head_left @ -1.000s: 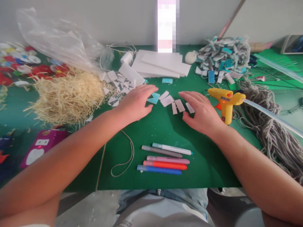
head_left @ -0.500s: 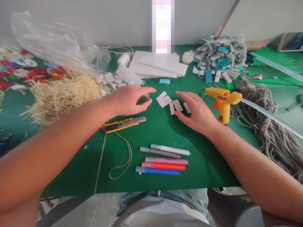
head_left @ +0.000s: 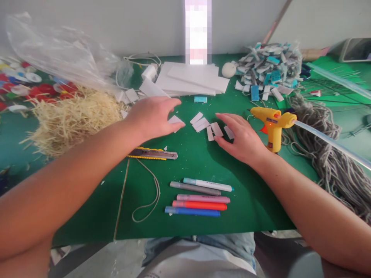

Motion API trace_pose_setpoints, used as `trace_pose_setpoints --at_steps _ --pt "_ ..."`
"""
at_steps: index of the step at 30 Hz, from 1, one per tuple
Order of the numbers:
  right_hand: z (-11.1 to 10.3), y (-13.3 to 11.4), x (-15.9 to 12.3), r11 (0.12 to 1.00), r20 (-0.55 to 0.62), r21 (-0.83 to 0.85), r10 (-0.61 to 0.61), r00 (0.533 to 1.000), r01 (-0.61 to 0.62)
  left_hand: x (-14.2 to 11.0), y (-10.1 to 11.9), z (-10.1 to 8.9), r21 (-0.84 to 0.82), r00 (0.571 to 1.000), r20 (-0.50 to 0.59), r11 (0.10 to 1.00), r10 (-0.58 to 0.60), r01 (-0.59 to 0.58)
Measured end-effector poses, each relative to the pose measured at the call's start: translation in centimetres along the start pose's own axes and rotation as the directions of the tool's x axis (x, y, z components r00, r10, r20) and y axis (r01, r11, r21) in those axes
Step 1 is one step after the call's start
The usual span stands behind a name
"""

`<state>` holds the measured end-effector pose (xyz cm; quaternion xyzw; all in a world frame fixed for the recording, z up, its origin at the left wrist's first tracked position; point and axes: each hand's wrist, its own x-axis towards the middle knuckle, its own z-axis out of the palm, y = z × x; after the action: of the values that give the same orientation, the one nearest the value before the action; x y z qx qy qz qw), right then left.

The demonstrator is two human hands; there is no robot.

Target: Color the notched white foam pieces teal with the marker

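My left hand [head_left: 153, 116] is open over the left part of the work area, thumb and forefinger apart. Its thumb is against or just over a small white foam piece [head_left: 176, 121]; I cannot tell whether they touch. Below that wrist a yellow-and-grey utility knife [head_left: 153, 153] lies partly hidden by the forearm. On the right, my right hand [head_left: 240, 135] is open and low over the table, fingers spread around the edge of several small white rectangular pieces [head_left: 200, 124]. One white piece [head_left: 228, 132] is partly covered by its fingers.
Several markers [head_left: 203, 199] lie in front. A yellow glue gun [head_left: 272, 123] stands right of my right hand, beside grey yarn [head_left: 324, 146]. White sheets [head_left: 191, 81] and a heap of grey and blue pieces [head_left: 269, 69] are behind; straw [head_left: 75, 119] lies left.
My left hand has moved slightly left, and a white piece now shows beside its thumb. The utility knife has turned a little. My right hand has stayed put.
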<state>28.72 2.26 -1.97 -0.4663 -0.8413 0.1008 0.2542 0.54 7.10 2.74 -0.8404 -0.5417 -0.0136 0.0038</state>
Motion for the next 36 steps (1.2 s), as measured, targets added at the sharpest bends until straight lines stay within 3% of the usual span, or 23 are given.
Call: trace_pose_setpoints --at_steps 4,8,14,17,22,27,36 --pt "0.3 -0.2 0.1 1.0 -0.021 -0.019 0.0 1.0 0.0 -0.9 1.0 0.5 -0.002 0.995 0.092 0.999 0.035 -0.035" --pt "0.5 -0.6 0.2 0.998 -0.022 -0.041 -0.038 0.999 0.037 -0.4 0.5 0.7 -0.108 0.991 0.1 0.991 0.091 -0.08" --pt "0.6 -0.4 0.4 0.989 0.0 -0.022 -0.148 0.989 0.148 -0.4 0.5 0.3 -0.03 0.989 0.133 0.997 -0.061 0.066" --pt "0.7 -0.3 0.4 0.988 0.01 -0.018 -0.151 0.988 0.151 -0.4 0.9 0.4 -0.036 0.989 0.131 0.997 -0.063 0.068" --pt "0.8 -0.2 0.6 0.993 0.025 0.0 -0.119 0.993 0.119 1.3 0.3 1.1 -0.165 0.991 0.103 0.984 0.085 -0.067" --pt "0.9 -0.1 0.8 0.996 0.05 0.011 -0.094 0.994 0.093 3.8 -0.4 1.6 -0.269 0.96 0.088 0.934 0.267 -0.235" --pt "0.7 -0.4 0.9 0.999 0.068 -0.017 -0.05 0.996 0.052 5.5 -0.4 1.1 -0.274 0.909 0.143 0.898 0.392 -0.344"
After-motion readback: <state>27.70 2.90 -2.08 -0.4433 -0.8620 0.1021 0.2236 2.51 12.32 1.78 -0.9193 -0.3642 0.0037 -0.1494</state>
